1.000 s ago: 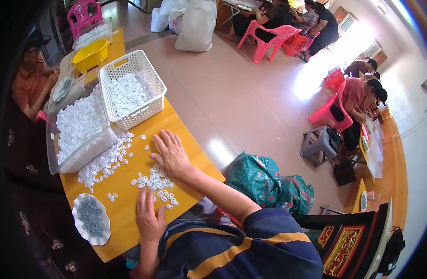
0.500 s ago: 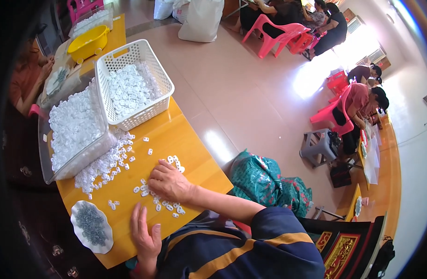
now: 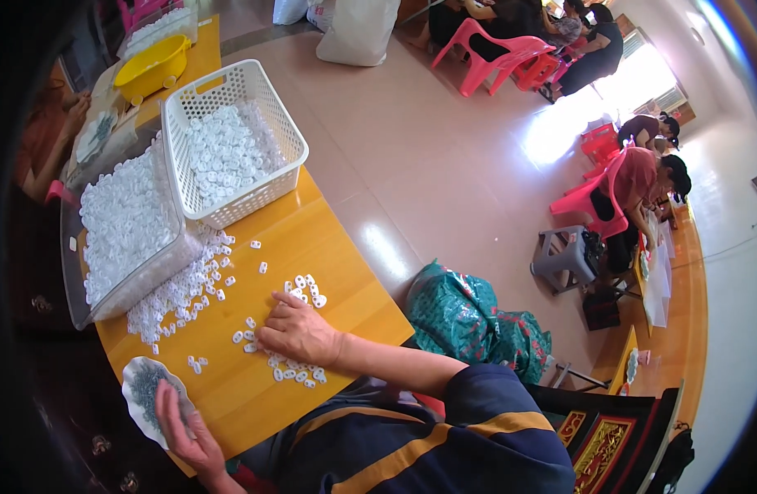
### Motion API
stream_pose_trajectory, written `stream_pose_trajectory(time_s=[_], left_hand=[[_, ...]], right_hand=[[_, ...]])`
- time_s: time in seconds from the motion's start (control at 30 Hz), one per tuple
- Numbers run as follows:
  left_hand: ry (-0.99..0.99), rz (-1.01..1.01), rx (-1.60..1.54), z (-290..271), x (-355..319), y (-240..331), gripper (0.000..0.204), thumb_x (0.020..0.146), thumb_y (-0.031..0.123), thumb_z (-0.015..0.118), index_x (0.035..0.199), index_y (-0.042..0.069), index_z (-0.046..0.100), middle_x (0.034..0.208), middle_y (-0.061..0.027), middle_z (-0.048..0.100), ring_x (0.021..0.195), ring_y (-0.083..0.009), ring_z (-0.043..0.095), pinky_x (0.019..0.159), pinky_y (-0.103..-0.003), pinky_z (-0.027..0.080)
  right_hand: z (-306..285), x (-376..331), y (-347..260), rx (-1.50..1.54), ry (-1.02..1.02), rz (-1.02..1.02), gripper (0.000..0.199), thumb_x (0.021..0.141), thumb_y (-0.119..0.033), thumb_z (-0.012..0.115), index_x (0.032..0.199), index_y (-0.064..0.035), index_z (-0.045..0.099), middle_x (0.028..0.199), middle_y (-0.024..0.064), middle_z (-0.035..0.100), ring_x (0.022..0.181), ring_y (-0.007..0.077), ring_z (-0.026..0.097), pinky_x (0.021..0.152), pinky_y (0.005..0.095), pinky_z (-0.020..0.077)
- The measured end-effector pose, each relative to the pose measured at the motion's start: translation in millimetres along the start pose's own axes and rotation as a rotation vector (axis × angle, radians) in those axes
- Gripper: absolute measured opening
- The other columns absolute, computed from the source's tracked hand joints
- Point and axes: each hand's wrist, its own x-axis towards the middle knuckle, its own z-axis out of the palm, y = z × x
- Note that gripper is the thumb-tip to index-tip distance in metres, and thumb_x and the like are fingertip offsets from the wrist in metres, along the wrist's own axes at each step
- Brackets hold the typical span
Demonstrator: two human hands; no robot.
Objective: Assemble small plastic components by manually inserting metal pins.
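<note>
My left hand [image 3: 189,430] is over the white wavy-edged dish [image 3: 134,409], its fingers stretched out above the small grey metal pieces, perhaps screws [image 3: 147,385]. Nothing shows in its grasp. My right hand [image 3: 300,334] rests on the yellow table [image 3: 358,284] among small white oval plastic pieces with two holes [image 3: 301,375]. Its index finger points outward, while the other fingers bend down and their tips are partly hidden. More of these pieces [image 3: 314,290] lie just beyond it. A little group of smaller white pieces [image 3: 197,363] sits between dish and right hand.
A clear bin [image 3: 94,311] and a white perforated basket [image 3: 255,198], both full of white pieces, stand at the table's far left. Loose white pieces [image 3: 168,300] spill beside the bin. Green bags [image 3: 453,313] stand past the right edge. Other people sit around the room.
My left hand has moved left from the table's near edge to over the dish of grey pieces. The right hand has shifted slightly left, its index finger now stretched further out.
</note>
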Motion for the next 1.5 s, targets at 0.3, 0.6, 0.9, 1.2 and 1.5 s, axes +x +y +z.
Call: stream_pose_trajectory(time_s=[0.3,0.6,0.9,1.2,1.5], left_hand=[[0.103,-0.057,0.195,-48,-21,-48,0.033,0.101,0.007,0.055,0.129,-0.008,0.061,0.135,-0.0245,0.061,0.125,-0.0398,0.059,0.107,-0.047,0.046],[0.095,-0.170,0.199,-37,-4,-49,0.036,0.088,0.007,0.070,0.124,0.001,0.067,0.127,-0.0198,0.066,0.117,-0.0372,0.065,0.099,-0.042,0.052],[-0.007,-0.259,0.347,-47,-21,-68,0.051,0.084,0.018,0.077,0.130,0.004,0.060,0.132,-0.0183,0.062,0.116,-0.0377,0.063,0.096,-0.043,0.054],[-0.124,-0.262,0.397,-42,-6,-82,0.047,0.079,0.008,0.080,0.123,0.005,0.064,0.120,-0.0127,0.065,0.110,-0.0337,0.064,0.092,-0.042,0.053],[-0.106,-0.264,0.298,-33,-1,-87,0.022,0.082,0.000,0.073,0.102,0.004,0.068,0.097,-0.0119,0.068,0.090,-0.0348,0.068,0.076,-0.041,0.055]], right_hand=[[16,8,-5,0.165,0.046,-0.019,0.012,0.092,-0.020,0.069,0.096,-0.0110,0.063,0.079,0.0058,0.062,0.082,0.0269,0.064,0.104,0.0513,0.0462],[-18,-2,-7,0.065,0.169,0.241,0.014,0.087,0.003,0.062,0.097,-0.0018,0.071,0.088,0.0130,0.071,0.089,0.0327,0.068,0.105,0.0518,0.0457],[-10,5,-7,0.265,0.292,0.375,0.015,0.092,0.001,0.053,0.094,0.0003,0.068,0.074,0.0097,0.067,0.075,0.0285,0.068,0.106,0.0491,0.0463],[-5,8,-5,0.341,0.334,0.406,0.014,0.095,0.000,0.056,0.100,-0.0001,0.069,0.076,0.0078,0.069,0.074,0.0234,0.069,0.105,0.0457,0.0457],[-13,9,0,0.176,0.275,0.297,0.009,0.091,0.000,0.065,0.098,-0.0037,0.070,0.076,0.0072,0.068,0.077,0.0268,0.069,0.099,0.0455,0.0500]])
